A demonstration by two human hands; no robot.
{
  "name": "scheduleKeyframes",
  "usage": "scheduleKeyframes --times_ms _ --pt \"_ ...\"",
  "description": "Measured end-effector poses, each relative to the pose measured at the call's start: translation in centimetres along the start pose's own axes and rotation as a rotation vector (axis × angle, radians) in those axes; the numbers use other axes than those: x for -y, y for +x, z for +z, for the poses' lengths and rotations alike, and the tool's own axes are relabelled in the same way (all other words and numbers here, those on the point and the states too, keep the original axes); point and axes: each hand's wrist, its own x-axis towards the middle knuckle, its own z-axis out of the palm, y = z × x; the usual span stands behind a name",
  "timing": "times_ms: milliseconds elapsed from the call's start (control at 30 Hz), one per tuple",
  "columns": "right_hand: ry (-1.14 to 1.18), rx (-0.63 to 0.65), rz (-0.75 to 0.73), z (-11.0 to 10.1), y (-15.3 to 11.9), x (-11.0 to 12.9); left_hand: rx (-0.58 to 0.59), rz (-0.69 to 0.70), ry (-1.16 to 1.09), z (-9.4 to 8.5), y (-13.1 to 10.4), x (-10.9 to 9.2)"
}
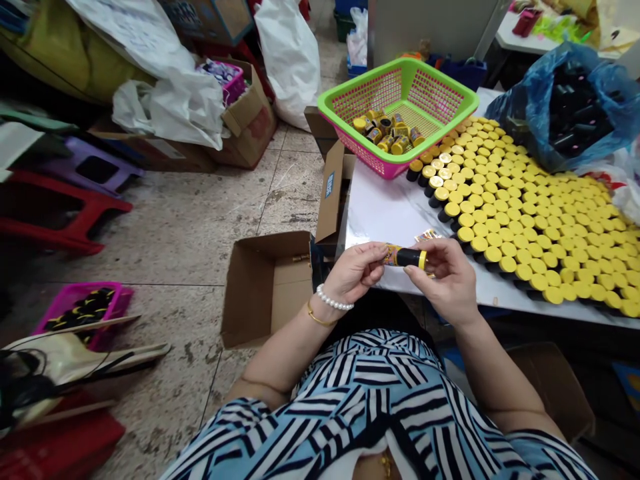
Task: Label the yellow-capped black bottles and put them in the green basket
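Note:
In front of my body, over the table's near edge, both hands are on one small black bottle with a yellow cap [409, 258], lying nearly level. My right hand [453, 283] grips its capped end between thumb and fingers. At the other end my left hand [356, 268] pinches a colourful printed label [392, 255]; whether this is stuck to the bottle cannot be made out. Just behind the hands lies a small printed sticker sheet [427, 235]. Many black bottles with yellow caps [510, 213] stand packed together to the right.
A green-rimmed pink basket [345, 110] with several labelled bottles [387, 130] sits on the white table [380, 207]. A blue plastic bag [530, 100] of black pieces stands behind the bottles. An open cardboard box [250, 287] is on the floor at left.

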Motion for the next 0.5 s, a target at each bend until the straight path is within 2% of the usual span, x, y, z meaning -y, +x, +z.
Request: scheduleKeyframes --times_ms 100,233,300,400,500 --pt "-0.004 -0.048 -0.052 -0.1 -0.5 0.0 -0.020 0.027 0.019 -0.1 -0.3 0.2" --pt "-0.003 -0.062 -0.120 -0.8 -0.6 0.1 -0.099 0.224 0.090 0.2 -1.0 0.2" --pt "-0.012 -0.031 -0.163 -1.1 -0.6 0.2 -0.013 0.253 0.162 0.4 -1.3 0.0" --pt "-0.099 0.004 -0.218 -1.3 -0.5 0.2 0.137 0.192 0.237 0.4 -1.4 0.0" --pt "-0.176 0.008 -0.280 -1.5 -0.6 0.2 0.147 0.198 0.250 0.0 -1.2 0.1"
